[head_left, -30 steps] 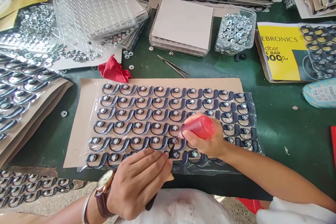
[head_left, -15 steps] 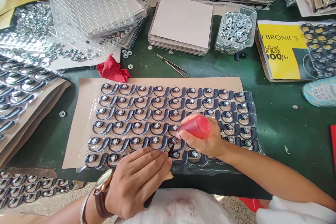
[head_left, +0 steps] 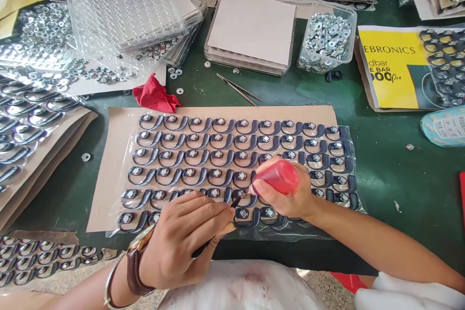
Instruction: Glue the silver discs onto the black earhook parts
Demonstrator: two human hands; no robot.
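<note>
L hand (head_left: 181, 247), watch (head_left: 135, 264) on the wrist, at 6 o'clock of the view. It's closed in a pen-style pinch on a thin dark pick (head_left: 235, 203) and sits low over the near edge of the card sheet (head_left: 112, 164). That's prob. for steadiness, since the tip sits at one small ear-hook part (head_left: 241, 194) in the 5th row.

R hand (head_left: 294, 201), at 3 o'clock of that tip, is wrapped round a red squeeze bottle (head_left: 278, 177). Bottle is tilted w/ nozzle down-left, so it meets the same part as the pick. Tips touching or just apart, can't tell.

The other hooks (head_left: 192, 157) lie in neat rows on clear film (head_left: 350, 203), all turned the same way. Looks meant to let each be reached in turn w/o lifting it.

Further out on the green bench (head_left: 392, 179):
- red cloth (head_left: 154, 96) at 11 o'clock of the sheet
- spare tweezers (head_left: 238, 88) at 12, both w/in easy reach

Beyond those:
- clear tub of metal washers (head_left: 327, 41) at 1 o'clock
- tray stack w/ white card on top (head_left: 250, 29) at 12
- clear blister trays (head_left: 127, 9) at 11
- yellow printed box (head_left: 392, 75) at 2 o'clock, carrying more hooks
- more filled sheets (head_left: 29, 126) stacked at 9
</note>
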